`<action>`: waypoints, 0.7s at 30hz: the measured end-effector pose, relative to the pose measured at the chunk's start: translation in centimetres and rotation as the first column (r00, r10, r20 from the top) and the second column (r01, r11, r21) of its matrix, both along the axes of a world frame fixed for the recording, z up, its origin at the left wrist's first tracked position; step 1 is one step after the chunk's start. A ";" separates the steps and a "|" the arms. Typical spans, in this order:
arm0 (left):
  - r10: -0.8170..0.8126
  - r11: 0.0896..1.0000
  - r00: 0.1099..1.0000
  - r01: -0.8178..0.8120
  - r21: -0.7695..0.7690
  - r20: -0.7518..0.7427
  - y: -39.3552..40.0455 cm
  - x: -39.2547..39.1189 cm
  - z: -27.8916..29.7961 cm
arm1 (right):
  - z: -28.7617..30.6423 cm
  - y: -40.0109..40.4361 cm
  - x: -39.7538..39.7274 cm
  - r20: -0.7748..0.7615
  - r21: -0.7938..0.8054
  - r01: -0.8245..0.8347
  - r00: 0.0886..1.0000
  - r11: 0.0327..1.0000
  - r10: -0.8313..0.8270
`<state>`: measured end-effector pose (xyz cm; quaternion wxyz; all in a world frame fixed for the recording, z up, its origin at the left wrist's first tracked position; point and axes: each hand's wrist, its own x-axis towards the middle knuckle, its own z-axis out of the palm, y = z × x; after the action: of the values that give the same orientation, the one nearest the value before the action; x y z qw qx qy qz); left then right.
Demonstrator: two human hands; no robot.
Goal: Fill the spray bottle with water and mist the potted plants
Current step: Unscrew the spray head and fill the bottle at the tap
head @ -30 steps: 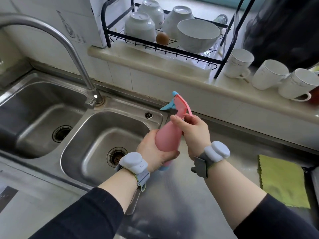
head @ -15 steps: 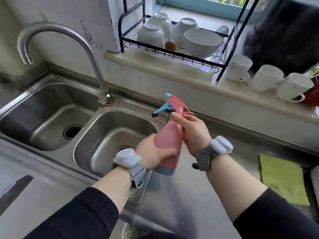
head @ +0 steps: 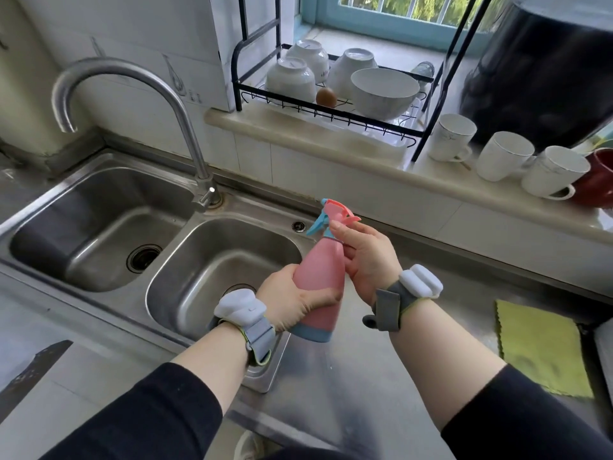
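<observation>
Above the sink's (head: 185, 330) right front corner, left hand (head: 292, 305) is gripping spray bottle (head: 320, 277); right hand (head: 368, 257) is pinching its neck; no legible label.

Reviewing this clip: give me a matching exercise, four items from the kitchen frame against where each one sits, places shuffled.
Items:
1. spray bottle
2. egg
3. yellow cloth
4. white mugs

Places:
A. flat on the steel counter, far right
B. held in both hands by the sink
C. in the black dish rack among bowls
D. lined up on the ledge, right of the rack

Pairs: 1-B, 2-C, 3-A, 4-D

Faucet (head: 132, 104) behind sink (head: 185, 273), left of rack (head: 331, 94)
</observation>
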<state>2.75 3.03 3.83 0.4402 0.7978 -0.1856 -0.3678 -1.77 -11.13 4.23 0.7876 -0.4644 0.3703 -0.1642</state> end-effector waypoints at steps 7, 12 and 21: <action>0.004 1.000 1.000 -0.004 0.002 0.001 -0.1 0.0 -0.2 | -0.3 0.0 -0.1 -0.074 0.056 -0.056 0.995 0.997 0.060; 0.002 1.000 1.000 -0.002 0.024 0.015 -0.2 0.0 -0.3 | -0.5 -0.2 -0.2 -0.031 0.048 0.020 0.999 0.999 -0.019; 0.011 0.997 0.999 -0.013 0.072 0.031 -0.6 0.1 -1.1 | -1.3 -0.6 0.3 -0.076 0.049 -0.001 0.997 0.999 0.005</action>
<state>2.83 2.47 2.74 0.4104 0.8199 -0.1742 -0.3592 -1.48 -11.75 2.93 0.7843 -0.4513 0.4034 -0.1360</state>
